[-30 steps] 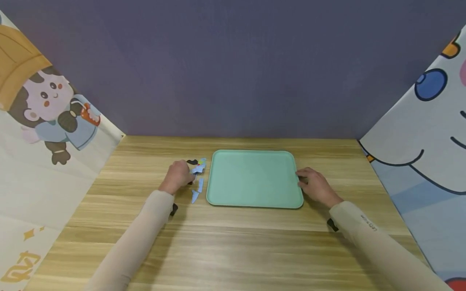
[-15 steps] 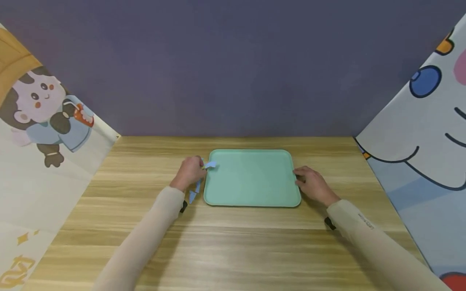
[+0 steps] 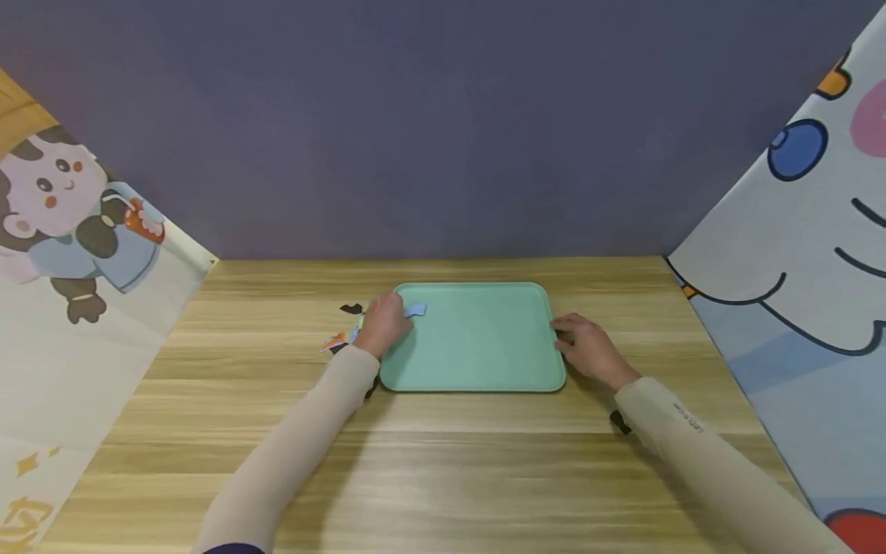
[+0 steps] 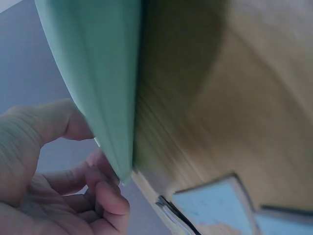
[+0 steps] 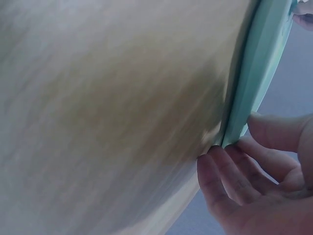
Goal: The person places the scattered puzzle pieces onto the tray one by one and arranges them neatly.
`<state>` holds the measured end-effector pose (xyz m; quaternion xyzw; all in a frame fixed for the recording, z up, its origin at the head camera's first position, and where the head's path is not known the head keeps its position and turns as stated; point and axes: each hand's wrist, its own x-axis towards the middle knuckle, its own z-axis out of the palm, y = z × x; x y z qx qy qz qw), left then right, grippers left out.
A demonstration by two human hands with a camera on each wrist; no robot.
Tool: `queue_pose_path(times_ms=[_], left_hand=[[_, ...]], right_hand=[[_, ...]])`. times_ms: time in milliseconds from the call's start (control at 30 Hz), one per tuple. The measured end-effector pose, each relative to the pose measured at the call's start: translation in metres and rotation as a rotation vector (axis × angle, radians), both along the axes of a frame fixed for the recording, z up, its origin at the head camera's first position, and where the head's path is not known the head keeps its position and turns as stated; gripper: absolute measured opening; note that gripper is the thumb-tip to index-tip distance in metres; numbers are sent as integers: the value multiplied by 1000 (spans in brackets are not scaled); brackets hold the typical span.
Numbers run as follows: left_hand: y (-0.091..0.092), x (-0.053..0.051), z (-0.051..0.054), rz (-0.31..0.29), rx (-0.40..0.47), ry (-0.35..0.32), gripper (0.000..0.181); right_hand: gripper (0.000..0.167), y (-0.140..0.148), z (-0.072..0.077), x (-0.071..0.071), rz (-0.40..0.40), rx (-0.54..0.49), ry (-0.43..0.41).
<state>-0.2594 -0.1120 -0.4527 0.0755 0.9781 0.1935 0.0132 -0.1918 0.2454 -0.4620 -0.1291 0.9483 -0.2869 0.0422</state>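
In the head view my left hand (image 3: pixel 385 325) is over the left side of a mint green tray (image 3: pixel 477 338), pinching a light blue flat puzzle piece (image 3: pixel 416 309) that reaches over the tray's far left corner. The left wrist view hides that piece behind the tray's rim (image 4: pixel 110 88). My right hand (image 3: pixel 590 350) grips the tray's right edge. In the right wrist view its thumb lies against the rim (image 5: pixel 244 93), with the fingertips low beside the tray and table. Left of the tray lie an orange and white piece (image 3: pixel 334 341) and a dark piece (image 3: pixel 351 308).
Light blue pieces (image 4: pixel 210 205) lie on the wooden table (image 3: pixel 471 469) close to the tray's left side. A dark purple wall (image 3: pixel 443 131) stands behind the table. Printed cartoon panels flank it at left (image 3: pixel 83 385) and right (image 3: pixel 796 254).
My left hand has gone from the loose pieces on the left to over the tray, carrying a light blue puzzle piece. The right hand stays on the tray's edge. The head view has shifted slightly.
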Motion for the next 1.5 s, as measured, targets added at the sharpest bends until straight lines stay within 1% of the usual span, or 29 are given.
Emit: queue_pose_path(times_ms=[133, 200, 233, 300, 333, 433, 467, 533, 567, 633, 700, 833, 1000, 1233, 1400, 1500], left_hand=[[3, -2, 0, -29, -36, 1, 31], [4, -2, 2, -44, -52, 0, 29], [4, -2, 2, -56, -60, 6, 25], [2, -2, 4, -92, -64, -5, 8], [0, -2, 4, -117, -62, -12, 6], [-6, -1, 7, -209, -53, -45, 33], [-8, -1, 9, -238, -48, -69, 38], [-11, -1, 11, -287, -51, -90, 42], [-12, -1, 12, -301, -48, -104, 43], [-14, -1, 14, -320, -43, -127, 44], [-14, -1, 14, -335, -34, -128, 42], [-14, -3, 11, -329, -13, -118, 35], [-11, -3, 9, -290, 9, -108, 33], [-5, -4, 6, -230, -23, -72, 32], [-6, -4, 3, -231, -65, -25, 30], [-9, -1, 4, -229, -50, -8, 32]], right_hand=[[40, 0, -2, 0, -3, 0, 8], [40, 0, -2, 0, -5, -5, 7], [40, 1, -2, 1, -3, -8, 8], [40, 1, -2, 1, -1, -15, 10], [40, 0, -2, 1, -1, -19, 10], [40, -1, 0, 0, -1, -21, 10], [40, -2, 0, 0, 1, -19, 10], [40, -2, 1, -1, 2, -15, 7], [40, -2, 2, -1, 1, -12, 5], [40, -2, 3, -2, 1, -8, 1], [40, -2, 4, -3, 0, -3, 1], [40, -1, 4, -3, 5, -4, 3], [40, -1, 4, -3, 8, -3, 6], [41, 0, 3, -2, 5, -1, -5], [41, 1, 1, 0, 2, -6, -8], [41, 2, 0, 0, 5, -3, -9]])
